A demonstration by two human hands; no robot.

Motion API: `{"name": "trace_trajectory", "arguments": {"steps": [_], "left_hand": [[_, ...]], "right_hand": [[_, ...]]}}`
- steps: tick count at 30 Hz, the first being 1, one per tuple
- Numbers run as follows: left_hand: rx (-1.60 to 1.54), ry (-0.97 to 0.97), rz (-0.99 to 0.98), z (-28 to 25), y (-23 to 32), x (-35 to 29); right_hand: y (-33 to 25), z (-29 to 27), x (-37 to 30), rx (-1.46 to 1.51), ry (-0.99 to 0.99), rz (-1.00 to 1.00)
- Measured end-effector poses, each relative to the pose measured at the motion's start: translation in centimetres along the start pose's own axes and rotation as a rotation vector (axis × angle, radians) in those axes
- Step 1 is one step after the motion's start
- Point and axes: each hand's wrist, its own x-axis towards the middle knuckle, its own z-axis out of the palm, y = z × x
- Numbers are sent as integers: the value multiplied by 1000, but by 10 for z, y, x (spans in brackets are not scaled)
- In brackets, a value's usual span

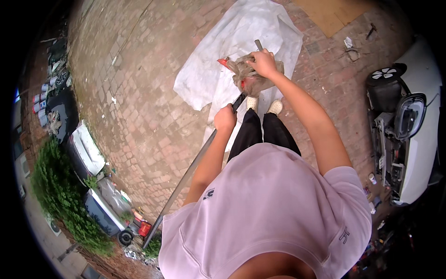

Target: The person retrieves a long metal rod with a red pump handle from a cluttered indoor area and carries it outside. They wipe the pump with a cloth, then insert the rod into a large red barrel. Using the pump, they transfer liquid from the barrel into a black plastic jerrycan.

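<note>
Your left grip [225, 119]: clamped on a long grey pole [186, 173]. Your right grip [264, 63]: clamped on a crumpled brown bag [257, 84], over a white sheet [200, 69]. Step, apparently: steadying bag and pole together. Next move: calls for firm holds.

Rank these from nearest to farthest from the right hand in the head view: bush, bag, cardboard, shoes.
1. Bag: directly at the right hand.
2. Shoes: just below it in the picture.
3. Cardboard: upper right.
4. Bush: lower left.
</note>
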Motion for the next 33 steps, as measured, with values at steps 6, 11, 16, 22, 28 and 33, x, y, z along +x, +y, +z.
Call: {"name": "trace_trajectory", "arguments": {"steps": [6, 11, 16, 22, 28, 33], "left_hand": [[42, 29, 30, 13, 2, 5], [106, -49, 50, 14, 7, 1], [133, -90, 59, 21, 7, -8], [141, -124, 112, 18, 12, -2], [150, -111, 115, 15, 3, -2], [20, -238, 1, 3, 8, 9]], "right_hand": [[-41, 26, -20, -226, 5, -466], [-43, 83, -8, -695, -208, -321], [-37, 85, -18, -465, -35, -200], [-44, 76, -2, 188, -1, 182], [-74, 41, 30, 228, 32, 196], [-31, -1, 45, 154, -4, 56]]}}
